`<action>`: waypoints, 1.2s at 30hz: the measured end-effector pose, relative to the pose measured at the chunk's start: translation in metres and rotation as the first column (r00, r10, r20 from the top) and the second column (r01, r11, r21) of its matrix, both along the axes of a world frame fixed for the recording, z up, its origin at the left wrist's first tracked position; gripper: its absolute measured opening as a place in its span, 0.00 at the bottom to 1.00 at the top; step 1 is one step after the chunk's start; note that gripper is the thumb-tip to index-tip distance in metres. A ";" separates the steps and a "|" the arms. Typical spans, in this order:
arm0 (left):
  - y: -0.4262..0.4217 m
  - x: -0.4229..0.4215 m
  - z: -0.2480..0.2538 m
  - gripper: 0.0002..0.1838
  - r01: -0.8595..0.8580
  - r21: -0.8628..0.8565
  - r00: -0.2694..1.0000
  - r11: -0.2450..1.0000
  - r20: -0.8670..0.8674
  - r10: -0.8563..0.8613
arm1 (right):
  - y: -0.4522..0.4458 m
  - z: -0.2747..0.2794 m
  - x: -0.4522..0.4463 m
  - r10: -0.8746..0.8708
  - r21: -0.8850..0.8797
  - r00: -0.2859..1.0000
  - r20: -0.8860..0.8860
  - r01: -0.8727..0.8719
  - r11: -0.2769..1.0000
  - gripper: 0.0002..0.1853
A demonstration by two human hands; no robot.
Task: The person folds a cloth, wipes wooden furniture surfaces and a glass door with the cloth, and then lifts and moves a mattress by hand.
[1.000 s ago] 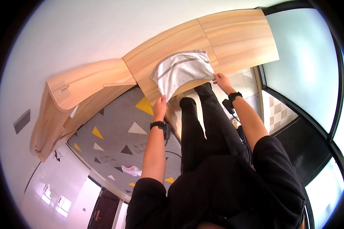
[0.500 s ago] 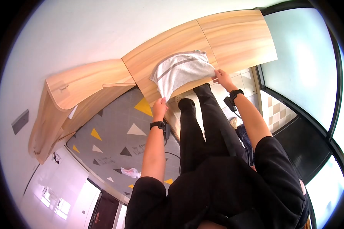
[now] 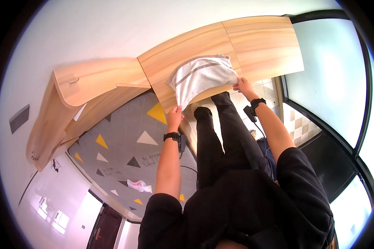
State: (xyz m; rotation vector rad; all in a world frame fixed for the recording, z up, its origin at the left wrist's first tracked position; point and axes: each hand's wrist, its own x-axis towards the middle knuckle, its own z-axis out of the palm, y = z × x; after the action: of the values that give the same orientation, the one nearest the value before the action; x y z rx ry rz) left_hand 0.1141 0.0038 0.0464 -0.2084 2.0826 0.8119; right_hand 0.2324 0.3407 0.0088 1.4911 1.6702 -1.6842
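Observation:
A white towel [image 3: 203, 76] with a grey-brown stripe lies over the light wooden surface [image 3: 262, 45], its near side pulled toward me. My left hand [image 3: 175, 118] pinches the towel's lower left corner, which is drawn out to a narrow point. At the towel's right corner, the fingers of my right hand [image 3: 244, 87] are closed on the edge. Both wrists wear black straps with small devices attached.
Wooden shelving [image 3: 93, 83] curves off to the left. A grey mat [image 3: 124, 137] with triangles covers the floor, with a crumpled pink-white item [image 3: 139, 185] on it. Frosted glass panels [image 3: 326, 74] in black frames stand at the right. A dark door [image 3: 106, 228] is at the lower left.
The view has shifted slightly. Both hands keep hold of the towel corners, and the towel looks nearly the same, with its left corner drawn a little narrower.

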 end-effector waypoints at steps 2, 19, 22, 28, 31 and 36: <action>0.002 0.001 0.003 0.19 -0.012 -0.001 1.000 1.000 0.010 0.012 | 0.001 0.001 0.002 -0.003 -0.010 1.000 -0.011 0.003 1.000 0.18; 0.023 -0.060 0.032 0.12 -0.505 0.589 0.790 0.631 0.021 0.612 | 0.049 0.036 -0.057 -0.095 -0.043 0.968 -0.233 0.087 0.995 0.16; 0.047 -0.105 0.081 0.12 -0.439 0.675 0.770 0.593 -0.059 0.636 | 0.073 0.089 -0.088 -0.016 0.070 0.902 -0.432 0.051 0.996 0.16; 0.061 -0.120 0.125 0.10 -0.326 0.802 0.778 0.501 -0.073 0.624 | 0.089 0.168 -0.094 -0.047 0.146 0.777 -0.628 0.177 0.973 0.17; 0.062 -0.093 0.098 0.14 -0.464 0.717 0.752 0.520 0.008 0.659 | 0.083 0.156 -0.068 -0.024 0.239 0.777 -0.629 0.223 0.945 0.17; 0.031 -0.027 -0.020 0.13 -0.611 0.437 0.790 0.660 0.284 0.544 | 0.045 0.054 0.006 -0.042 0.301 0.959 -0.281 0.129 0.945 0.19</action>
State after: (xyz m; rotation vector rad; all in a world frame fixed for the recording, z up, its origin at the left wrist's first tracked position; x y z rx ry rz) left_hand 0.0871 0.0348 0.0268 -0.6391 1.5926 1.6662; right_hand 0.2381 0.3862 0.0629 1.5459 2.1359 -1.7985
